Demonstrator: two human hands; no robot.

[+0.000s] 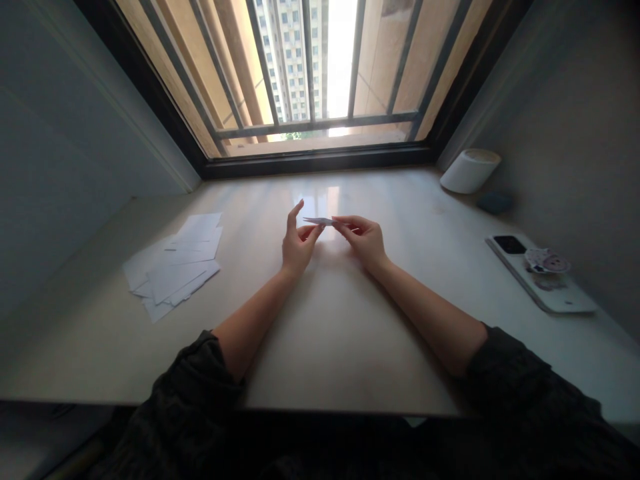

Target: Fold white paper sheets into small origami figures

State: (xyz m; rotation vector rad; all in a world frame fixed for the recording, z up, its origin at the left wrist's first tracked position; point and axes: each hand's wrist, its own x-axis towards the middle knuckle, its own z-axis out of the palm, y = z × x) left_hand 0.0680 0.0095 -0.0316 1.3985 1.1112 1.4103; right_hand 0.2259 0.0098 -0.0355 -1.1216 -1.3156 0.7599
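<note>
Both hands meet over the middle of the pale table (330, 333), holding a small folded piece of white paper (320, 221) between them, edge-on to the camera. My left hand (299, 241) pinches its left end between thumb and middle fingers, with the index finger raised. My right hand (364, 239) pinches its right end with curled fingers. Dark sleeves are pushed up on both forearms.
A loose pile of white paper sheets (173, 267) lies on the table to the left. At the right lie a white phone (540, 273) with a round sticker grip, a small dark object (494, 202) and a white roll (470, 171). A barred window (320, 80) stands behind.
</note>
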